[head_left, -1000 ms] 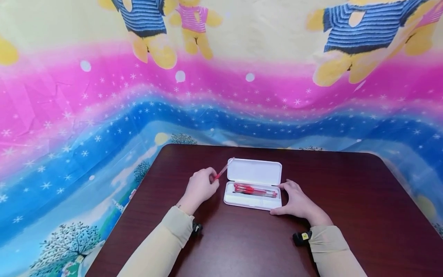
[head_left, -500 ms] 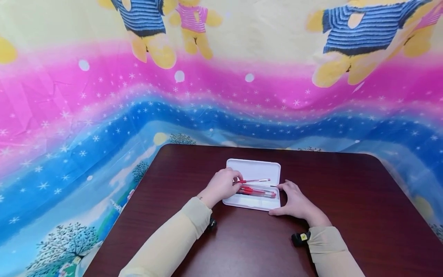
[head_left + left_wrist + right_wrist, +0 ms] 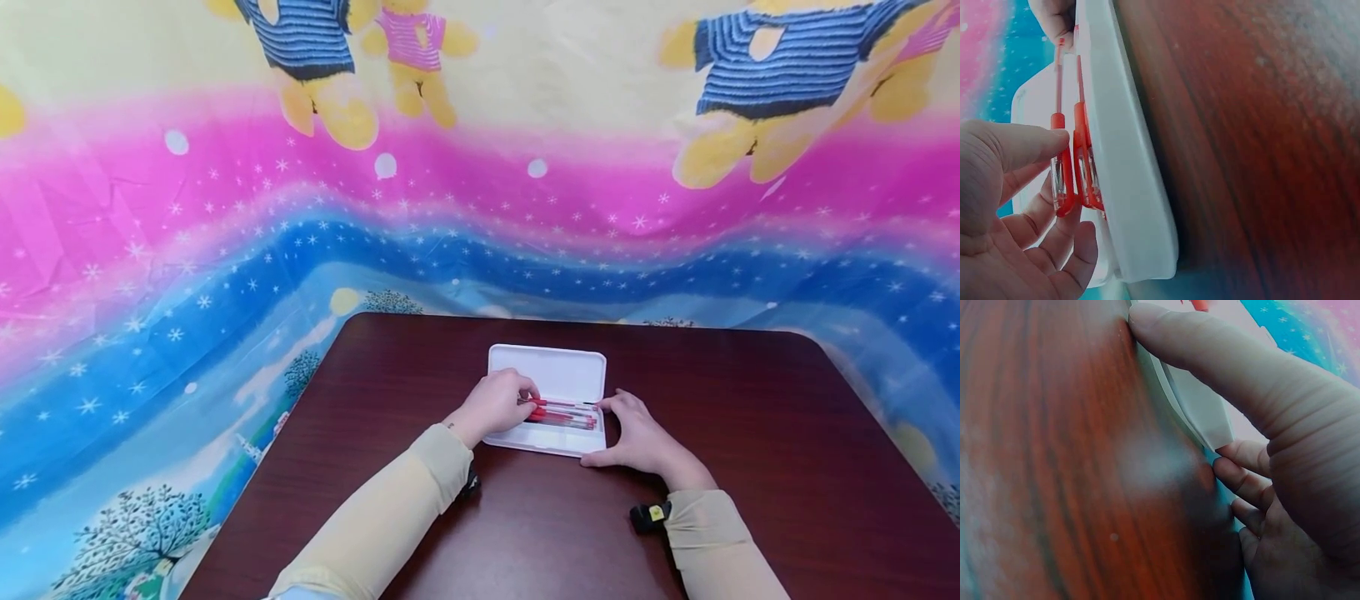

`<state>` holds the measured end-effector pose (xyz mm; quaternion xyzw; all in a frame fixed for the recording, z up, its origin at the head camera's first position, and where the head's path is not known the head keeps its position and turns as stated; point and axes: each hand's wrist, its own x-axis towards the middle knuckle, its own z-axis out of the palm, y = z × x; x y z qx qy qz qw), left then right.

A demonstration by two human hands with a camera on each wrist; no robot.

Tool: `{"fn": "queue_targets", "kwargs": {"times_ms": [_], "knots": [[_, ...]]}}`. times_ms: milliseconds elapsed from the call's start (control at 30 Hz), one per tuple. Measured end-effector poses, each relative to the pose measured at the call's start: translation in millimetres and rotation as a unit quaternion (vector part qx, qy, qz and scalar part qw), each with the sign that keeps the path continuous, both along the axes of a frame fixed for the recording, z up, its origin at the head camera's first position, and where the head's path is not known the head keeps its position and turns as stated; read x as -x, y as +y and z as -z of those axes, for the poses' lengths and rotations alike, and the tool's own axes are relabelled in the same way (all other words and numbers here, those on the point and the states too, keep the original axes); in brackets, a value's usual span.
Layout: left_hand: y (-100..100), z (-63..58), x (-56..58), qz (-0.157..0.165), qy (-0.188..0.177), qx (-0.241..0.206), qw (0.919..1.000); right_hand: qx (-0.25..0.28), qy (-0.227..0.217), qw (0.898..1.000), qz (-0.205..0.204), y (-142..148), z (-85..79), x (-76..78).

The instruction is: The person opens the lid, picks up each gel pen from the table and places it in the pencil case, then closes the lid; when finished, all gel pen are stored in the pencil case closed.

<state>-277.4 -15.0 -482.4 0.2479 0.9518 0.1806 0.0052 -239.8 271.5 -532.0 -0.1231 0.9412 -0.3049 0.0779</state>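
A white pencil case [image 3: 517, 441] lies on the table with its lid [image 3: 572, 373] raised at the back. Between thumb and forefinger, my left hand [image 3: 497, 402] pinches a red gel pen [image 3: 1058, 119] by its grip end. That pen is level, low over the tray's back side, its far end near the right-hand fingers. Several other red pens [image 3: 570, 419] lie lengthwise in the tray, their left ends hidden by the left hand in the head view. My right hand [image 3: 639, 433] holds the case's right end, thumb [image 3: 1172, 334] at the front edge and fingers at the far corner.
The case stands on a dark reddish-brown table [image 3: 735, 400] with rounded back corners. Behind and to the left hangs a printed curtain [image 3: 480, 208] with bears and snowflakes. A black wrist camera [image 3: 649, 517] sits at the right cuff.
My left hand has moved right, from left of the case to over its tray. The pen in it has turned from slanted to level and come down toward the other pens. The right hand stays put.
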Motion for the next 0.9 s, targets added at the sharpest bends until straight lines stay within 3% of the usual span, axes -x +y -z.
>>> {"fn": "queue_targets", "kwargs": {"times_ms": [300, 533, 633, 733, 900], "knots": [[0.1, 7.2, 1.0, -0.001, 0.01, 0.011, 0.9999, -0.004, -0.006, 1.0, 0.0, -1.1, -1.7, -0.9], [-3.1, 2.0, -0.8, -0.013, 0.006, 0.01, 0.9998, -0.003, -0.003, 1.0, 0.002, -0.1, -2.0, -1.3], [-7.3, -5.1, 0.7, -0.019, 0.005, -0.034, 0.9992, -0.002, -0.004, 1.0, 0.001, -0.2, -2.4, -1.4], [-13.0, -14.4, 6.2, -0.036, 0.024, -0.109, 0.9931, -0.001, -0.005, 1.0, 0.003, -1.0, -3.1, -1.6], [-25.1, -26.9, 24.2, -0.098, 0.063, -0.237, 0.9645, 0.0, -0.007, 1.0, 0.002, -1.7, -4.1, -2.5]]}}
